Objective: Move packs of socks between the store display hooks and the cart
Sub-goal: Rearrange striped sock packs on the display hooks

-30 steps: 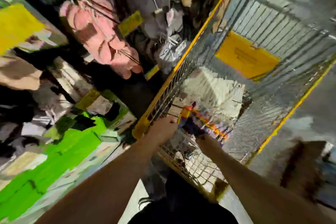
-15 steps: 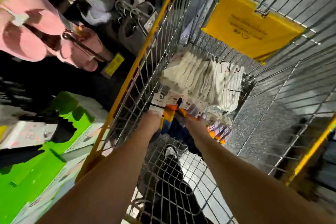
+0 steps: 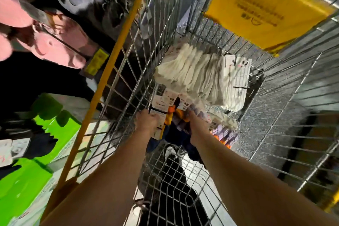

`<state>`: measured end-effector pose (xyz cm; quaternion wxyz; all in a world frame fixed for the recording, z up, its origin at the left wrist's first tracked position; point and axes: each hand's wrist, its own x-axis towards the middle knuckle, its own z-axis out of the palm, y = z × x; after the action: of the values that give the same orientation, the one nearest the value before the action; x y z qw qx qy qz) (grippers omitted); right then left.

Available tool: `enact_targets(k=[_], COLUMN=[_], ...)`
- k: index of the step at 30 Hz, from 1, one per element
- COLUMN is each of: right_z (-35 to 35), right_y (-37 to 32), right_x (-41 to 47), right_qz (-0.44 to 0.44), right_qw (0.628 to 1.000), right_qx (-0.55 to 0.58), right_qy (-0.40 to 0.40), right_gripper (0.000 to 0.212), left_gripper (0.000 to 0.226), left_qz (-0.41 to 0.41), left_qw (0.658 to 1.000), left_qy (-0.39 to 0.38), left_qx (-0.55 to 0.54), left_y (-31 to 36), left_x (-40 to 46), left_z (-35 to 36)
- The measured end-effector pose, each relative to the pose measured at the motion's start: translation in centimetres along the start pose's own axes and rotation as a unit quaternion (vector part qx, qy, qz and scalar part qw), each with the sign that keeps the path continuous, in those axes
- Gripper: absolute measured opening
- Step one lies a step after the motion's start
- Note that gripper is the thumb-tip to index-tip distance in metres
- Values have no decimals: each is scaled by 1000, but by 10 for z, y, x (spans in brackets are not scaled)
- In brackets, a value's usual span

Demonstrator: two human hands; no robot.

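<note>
A shop, plainly a clothing or footwear aisle. Around both hands, a wire cart (image 3: 128, 71) with yellow rails, holding carded packs of white socks (image 3: 200, 77) just beyond the fingers. Up and left of the left hand (image 3: 146, 121), pink slippers (image 3: 60, 47) and grey slippers (image 3: 110, 11) hanging on display hooks, a yellow price tag (image 3: 96, 61) beside them. Far beyond the right hand (image 3: 196, 124), a yellow sign (image 3: 266, 11) clipped to the cart's wire wall.
</note>
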<state>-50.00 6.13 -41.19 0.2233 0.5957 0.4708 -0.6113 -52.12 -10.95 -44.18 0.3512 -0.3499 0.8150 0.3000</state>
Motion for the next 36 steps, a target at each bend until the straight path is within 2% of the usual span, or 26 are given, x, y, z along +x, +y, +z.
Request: enact_targets(k=[2, 3, 4, 5, 6, 7, 11, 14, 18, 21, 23, 26, 29, 34, 36], right_z=[0, -1, 2, 2, 3, 4, 18, 26, 26, 23, 22, 19, 12, -5, -13], right_y=[10, 11, 3, -3, -8, -9, -2, -2, -2, 2, 3, 5, 5, -2, -6], right_x=[25, 31, 18, 11, 3, 3, -3, -3, 8, 5, 0, -13, -35, -83, -111], right_qz=[3, 12, 5, -6, -23, -29, -43, -60, -63, -51, -40, -41, -58, -134, -175], right_qw=[1000, 999, 1000, 999, 999, 999, 998, 997, 995, 994, 994, 994, 992, 981, 972], right_qx=[-11, -19, -23, -36, -31, -25, -24, -12, 19, 9, 2, 12, 12, -13, -24], right_qy=[16, 23, 18, 17, 20, 15, -39, -49, -70, -99, -105, -102, -111, -143, -154], right_gripper=[109, 116, 106, 84, 63, 55, 87, 94, 44, 37, 32, 36, 34, 15, 19], left_gripper=[47, 40, 30, 23, 22, 24, 33, 29, 63, 81, 76, 69, 71, 71, 62], left_qz=[5, 6, -1, -11, -20, -19, -2, 4, -5, -6, 2, 17, 25, 41, 63], left_qw=[1000, 998, 996, 991, 987, 983, 976, 972, 960, 960, 961, 962, 961, 942, 936], left_qy=[-4, -12, -28, -48, -62, -73, -92, -99, -138, -160, -169, -172, -183, -215, -234], left_qx=[-26, -55, -90, -125, -150, -165, -200, -215, -245, -229, -217, -211, -207, -254, -256], left_y=[10, 14, 19, 20, 20, 18, 23, 25, 20, 19, 23, 33, 33, 31, 30], left_x=[-14, -21, -30, -34, -36, -34, -32, -34, -32, -34, -39, -58, -75, -117, -139], left_z=[-7, -11, -14, -15, -16, -15, -13, -11, -11, -14, -17, -24, -29, -53, -66])
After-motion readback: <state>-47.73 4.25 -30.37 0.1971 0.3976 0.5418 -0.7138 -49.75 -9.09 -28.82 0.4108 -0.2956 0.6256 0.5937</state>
